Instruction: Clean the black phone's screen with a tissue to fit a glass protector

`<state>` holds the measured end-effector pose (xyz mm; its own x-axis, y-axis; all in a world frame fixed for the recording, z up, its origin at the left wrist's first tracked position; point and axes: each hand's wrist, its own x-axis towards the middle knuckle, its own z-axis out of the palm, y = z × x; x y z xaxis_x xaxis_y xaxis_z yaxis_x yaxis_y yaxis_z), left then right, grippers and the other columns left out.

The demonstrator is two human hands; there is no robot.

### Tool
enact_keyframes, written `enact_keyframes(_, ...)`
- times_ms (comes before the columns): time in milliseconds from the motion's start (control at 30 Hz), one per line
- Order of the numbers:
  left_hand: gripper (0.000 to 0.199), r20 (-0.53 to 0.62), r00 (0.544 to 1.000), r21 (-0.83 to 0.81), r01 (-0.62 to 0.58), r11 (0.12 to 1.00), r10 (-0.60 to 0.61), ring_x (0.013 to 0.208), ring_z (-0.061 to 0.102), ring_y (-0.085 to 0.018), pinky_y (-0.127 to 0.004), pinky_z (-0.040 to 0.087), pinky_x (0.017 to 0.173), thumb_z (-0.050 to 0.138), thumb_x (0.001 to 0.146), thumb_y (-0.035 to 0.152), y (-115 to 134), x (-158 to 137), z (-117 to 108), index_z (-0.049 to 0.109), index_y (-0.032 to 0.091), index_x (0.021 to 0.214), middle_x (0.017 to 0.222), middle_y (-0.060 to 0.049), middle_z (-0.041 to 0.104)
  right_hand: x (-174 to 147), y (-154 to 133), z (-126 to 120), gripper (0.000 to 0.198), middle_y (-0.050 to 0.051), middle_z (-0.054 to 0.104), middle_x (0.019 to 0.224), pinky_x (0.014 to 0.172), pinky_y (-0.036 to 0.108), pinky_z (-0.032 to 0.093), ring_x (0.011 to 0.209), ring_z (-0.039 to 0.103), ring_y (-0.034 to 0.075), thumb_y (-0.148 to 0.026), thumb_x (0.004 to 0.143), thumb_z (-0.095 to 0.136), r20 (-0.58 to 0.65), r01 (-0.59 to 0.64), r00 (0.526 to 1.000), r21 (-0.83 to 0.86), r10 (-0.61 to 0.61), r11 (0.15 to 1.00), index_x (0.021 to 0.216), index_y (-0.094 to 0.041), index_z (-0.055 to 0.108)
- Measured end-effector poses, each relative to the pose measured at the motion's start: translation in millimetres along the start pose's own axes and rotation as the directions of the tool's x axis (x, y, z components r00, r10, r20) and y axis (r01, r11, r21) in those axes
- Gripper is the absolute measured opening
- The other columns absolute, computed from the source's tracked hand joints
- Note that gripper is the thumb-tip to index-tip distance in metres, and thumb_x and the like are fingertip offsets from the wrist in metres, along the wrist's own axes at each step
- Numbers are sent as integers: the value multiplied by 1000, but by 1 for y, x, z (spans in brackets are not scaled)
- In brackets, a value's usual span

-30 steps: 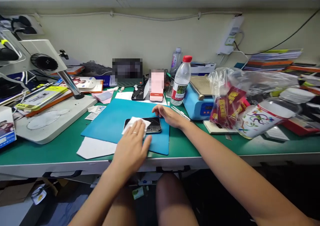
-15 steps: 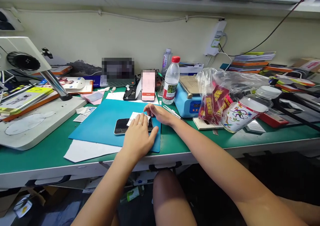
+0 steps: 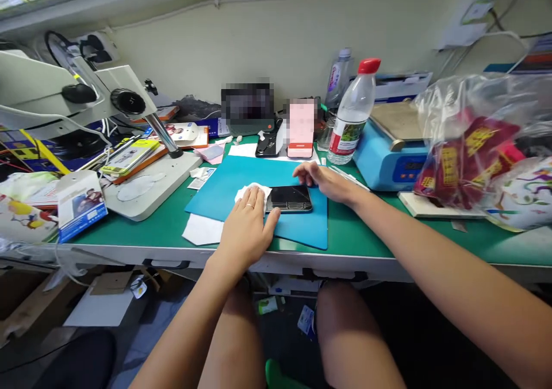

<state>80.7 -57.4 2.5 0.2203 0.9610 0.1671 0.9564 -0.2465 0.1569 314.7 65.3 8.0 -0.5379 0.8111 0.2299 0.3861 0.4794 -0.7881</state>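
Observation:
On a blue mat (image 3: pixel 241 169) lies a phone (image 3: pixel 291 196) with a dark, glossy screen facing up. My left hand (image 3: pixel 249 219) wears a ring and presses a crumpled white tissue (image 3: pixel 241 191) under its flat fingers, at the phone's left end. The phone's left end is hidden by that hand and the tissue. Beside the phone's upper right corner, my right hand (image 3: pixel 321 179) has loosely curled fingers, slightly apart, with nothing visible in them.
Behind the mat stand a pink-screened phone (image 3: pixel 301 126) and a red-capped bottle (image 3: pixel 351 116). To the right are a blue device (image 3: pixel 382 165) and a plastic bag of red packets (image 3: pixel 470 159). A microscope-like stand (image 3: pixel 149 188) occupies the left, near booklets (image 3: pixel 131 156).
My left hand and the tissue have slid left along the phone, uncovering its middle and right screen. The right hand stays near the phone's right end. The camera view has turned left.

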Motion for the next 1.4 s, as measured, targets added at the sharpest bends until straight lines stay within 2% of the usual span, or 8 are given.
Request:
enact_keyframes(133, 75, 20, 1000, -35, 16, 999, -16, 161, 32, -40, -53, 31, 129, 40, 111, 54, 11, 21, -2, 43, -5, 158, 168, -30, 40, 0, -1, 1, 107, 6, 63, 87, 74, 37, 45, 76, 52, 21, -104, 76, 10, 0, -14, 1000, 4, 14, 1000, 103, -19, 69)
enact_keyframes(300, 108, 55, 989, -127, -133, 983, 141, 162, 30, -37, -46, 26, 132, 52, 95, 81, 54, 32, 1, 40, -2, 161, 171, -25, 38, 1, 0, 3, 110, 6, 61, 87, 72, 36, 44, 76, 52, 21, -105, 74, 7, -7, -37, 999, -8, 37, 999, 104, -19, 68)
enact_keyframes(533, 104, 36, 976, -161, -207, 965, 216, 164, 25, -37, -46, 20, 134, 52, 98, 77, 77, 16, 7, 39, -3, 162, 173, -23, 33, 1, 0, 3, 114, 7, 60, 85, 67, 35, 41, 74, 51, 20, -104, 74, 1, -26, -61, 998, -27, 60, 998, 105, -18, 69)
enact_keyframes(667, 89, 26, 983, -110, -179, 978, 183, 164, 27, -33, -46, 24, 133, 40, 107, 70, 52, 3, 3, 39, 1, 164, 173, -20, 34, 3, -2, 1, 117, 9, 64, 86, 66, 37, 42, 72, 52, 21, -104, 73, -1, -22, -49, 999, -41, 48, 998, 105, -17, 70)
enact_keyframes(833, 79, 24, 999, 35, -45, 998, 44, 160, 36, -36, -50, 32, 130, 38, 112, 60, -7, 5, -10, 41, -3, 160, 168, -28, 41, 6, 1, 0, 108, 10, 66, 83, 69, 41, 45, 71, 53, 24, -104, 77, 10, -41, -17, 999, -56, 15, 998, 101, -20, 73)
enact_keyframes(1033, 51, -13, 998, 68, -56, 996, 57, 149, 50, -37, -66, 38, 122, 66, 105, 47, -56, 10, -21, 59, 20, 148, 160, -15, 54, 0, -5, -2, 90, 12, 72, 90, 76, 44, 49, 79, 62, 28, -96, 88, 23, -40, 54, 997, -170, -62, 984, 98, -23, 73)
enact_keyframes(1233, 55, -77, 997, -28, -20, 999, 18, 154, 43, -38, -66, 33, 125, 61, 106, 50, -81, 17, -10, 56, 17, 151, 166, -18, 48, 7, -49, -2, 36, 12, 73, 97, 87, 44, 48, 93, 65, 29, -54, 102, 51, -29, 197, 975, -356, -222, 913, 92, -24, 70)
enact_keyframes(1400, 82, -77, 993, -103, -94, 990, 86, 164, 27, -34, -49, 24, 133, 53, 103, 68, -87, 16, -10, 44, 11, 162, 174, -16, 35, 43, -70, 42, 25, 12, 72, 97, 87, 42, 48, 95, 65, 28, -31, 97, 50, 55, 221, 974, -449, -220, 866, 95, -21, 73)
